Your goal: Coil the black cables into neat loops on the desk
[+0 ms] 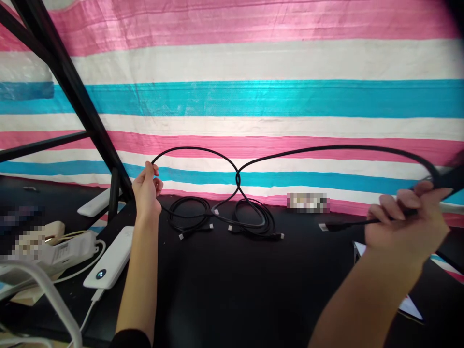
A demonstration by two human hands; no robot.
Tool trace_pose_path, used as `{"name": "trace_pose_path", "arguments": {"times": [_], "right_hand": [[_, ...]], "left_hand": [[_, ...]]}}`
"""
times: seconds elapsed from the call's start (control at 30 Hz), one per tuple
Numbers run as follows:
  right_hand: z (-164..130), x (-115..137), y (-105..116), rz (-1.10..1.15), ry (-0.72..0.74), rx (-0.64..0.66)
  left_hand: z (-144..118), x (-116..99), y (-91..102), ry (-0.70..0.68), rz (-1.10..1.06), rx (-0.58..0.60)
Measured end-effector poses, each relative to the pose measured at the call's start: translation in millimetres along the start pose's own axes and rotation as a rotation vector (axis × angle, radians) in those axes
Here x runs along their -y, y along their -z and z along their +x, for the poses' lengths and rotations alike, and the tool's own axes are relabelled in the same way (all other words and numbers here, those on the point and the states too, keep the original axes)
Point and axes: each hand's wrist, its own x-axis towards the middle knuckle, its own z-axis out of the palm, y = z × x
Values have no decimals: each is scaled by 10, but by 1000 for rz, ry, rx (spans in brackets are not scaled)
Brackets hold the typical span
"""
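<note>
I hold one long black cable (203, 151) up above a black table (232, 290). My left hand (147, 191) pinches it at the left, near a black frame post. From there it arcs right, crosses itself in a loop at the middle and runs on to my right hand (406, 220), which is closed around it. A short end with a plug (328, 226) sticks out left of my right hand. Two coiled black cables (188, 215) (255, 220) lie on the table below the loop, with small plugs showing.
A white power bank (110, 258) with a white lead lies left of my left forearm. Further left sit a white adapter (70, 249) and another white bar (96, 204). Black frame struts (72, 82) cross the upper left. A striped pink, white and blue tarp hangs behind.
</note>
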Motion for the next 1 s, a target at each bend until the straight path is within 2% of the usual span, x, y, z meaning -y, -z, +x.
{"name": "trace_pose_path", "arguments": {"times": [0.03, 0.07, 0.23, 0.27, 0.4, 0.5, 0.57, 0.63, 0.7, 0.77, 0.87, 0.93, 1.0], "right_hand": [[-11, 23, -35, 86, -32, -79], [-27, 46, -83, 158, -61, -99], [-166, 141, -454, 293, -163, 45], [-205, 158, -537, 307, -201, 100], [-408, 210, -858, 238, -345, 473], [-573, 189, -1095, 203, -406, 722], [-658, 141, -1243, 211, -439, 801], [-711, 93, -1351, 214, -454, 824], [-730, 74, -1395, 210, -461, 794], [-718, 96, -1372, 227, -455, 760], [-672, 170, -1284, 328, -445, 805], [-650, 206, -1246, 333, -445, 820], [-649, 215, -1242, 230, -432, 800]], "left_hand": [[-39, -35, -29, -35, 8, 39], [-83, -75, -59, -66, 17, 78], [-344, -285, -179, -103, 47, 296], [-393, -320, -195, -100, 43, 350], [-540, -401, -248, -125, 41, 491], [-638, -413, -297, -222, 139, 541], [-726, -422, -337, -308, 222, 592], [-833, -448, -378, -378, 269, 667], [-940, -487, -413, -398, 291, 769], [-1015, -525, -434, -376, 298, 876], [-1027, -537, -434, -329, 297, 991], [-970, -502, -415, -305, 272, 960], [-892, -453, -392, -334, 244, 816]]}}
